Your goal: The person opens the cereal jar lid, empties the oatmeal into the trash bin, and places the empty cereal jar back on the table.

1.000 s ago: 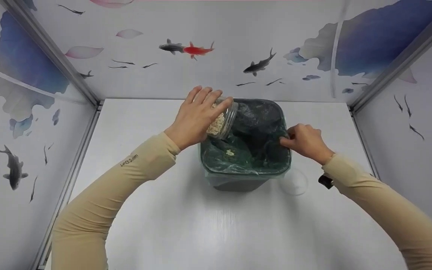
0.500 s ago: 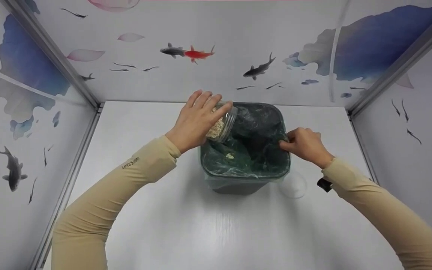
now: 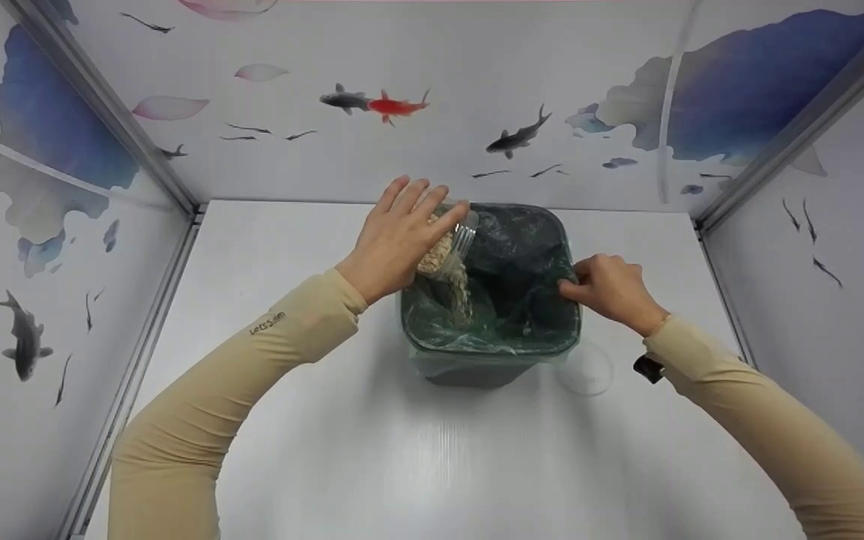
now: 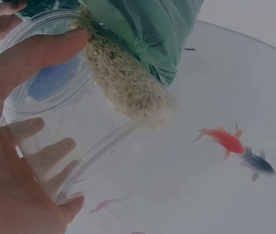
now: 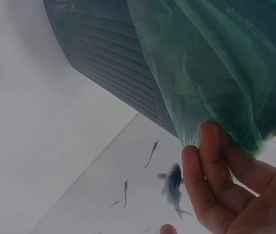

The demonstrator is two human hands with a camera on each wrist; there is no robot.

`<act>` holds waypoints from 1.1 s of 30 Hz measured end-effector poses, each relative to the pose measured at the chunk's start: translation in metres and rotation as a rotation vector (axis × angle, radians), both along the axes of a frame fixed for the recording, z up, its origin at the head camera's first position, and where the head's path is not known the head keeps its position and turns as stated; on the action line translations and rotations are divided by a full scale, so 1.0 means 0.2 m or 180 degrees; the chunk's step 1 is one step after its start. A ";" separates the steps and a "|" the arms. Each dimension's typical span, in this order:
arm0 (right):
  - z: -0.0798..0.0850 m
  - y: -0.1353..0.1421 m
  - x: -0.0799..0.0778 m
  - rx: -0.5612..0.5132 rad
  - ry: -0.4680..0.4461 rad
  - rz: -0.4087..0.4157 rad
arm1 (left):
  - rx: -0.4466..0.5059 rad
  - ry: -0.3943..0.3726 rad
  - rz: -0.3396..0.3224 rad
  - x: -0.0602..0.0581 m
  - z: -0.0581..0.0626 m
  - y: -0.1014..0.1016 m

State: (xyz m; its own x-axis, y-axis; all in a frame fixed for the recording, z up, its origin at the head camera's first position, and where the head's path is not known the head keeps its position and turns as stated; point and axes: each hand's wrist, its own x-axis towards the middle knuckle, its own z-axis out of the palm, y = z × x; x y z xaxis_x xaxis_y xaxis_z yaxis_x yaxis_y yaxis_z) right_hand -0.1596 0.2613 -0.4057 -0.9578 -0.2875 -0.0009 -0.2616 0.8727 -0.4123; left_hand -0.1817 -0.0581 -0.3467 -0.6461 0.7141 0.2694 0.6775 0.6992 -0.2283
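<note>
My left hand (image 3: 400, 240) grips a clear jar (image 4: 104, 141) of pale flakes that look like oats (image 4: 128, 83). The jar is tipped with its mouth over the left side of a dark grey bin (image 3: 477, 371), and a stream of flakes (image 3: 461, 296) falls inside. A thin green bag (image 5: 216, 68) lines the bin and folds over its rim. At the right rim my right hand (image 3: 612, 289) pinches the bag's edge, thumb on the inner side and fingers outside.
A clear round lid (image 3: 586, 370) lies on the white table (image 3: 312, 450) just right of the bin. White panels (image 3: 432, 45) printed with fish and leaves enclose the table at the back and both sides.
The left hand has tipped the jar further, and flakes now pour out in a stream where only a small patch lay on the bag before. The right hand keeps its place.
</note>
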 end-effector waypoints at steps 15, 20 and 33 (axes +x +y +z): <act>-0.02 0.00 -0.01 -0.0060 -0.0054 -0.0020 | 0.0120 0.0011 -0.0056 0.01 0.00 0.00; -0.02 0.00 -0.01 -0.0079 0.0057 0.0008 | 0.0025 0.0108 -0.0046 0.02 0.00 0.01; -0.02 0.00 0.00 -0.0104 0.0062 0.0005 | -0.0030 0.0266 -0.0123 0.02 -0.01 0.04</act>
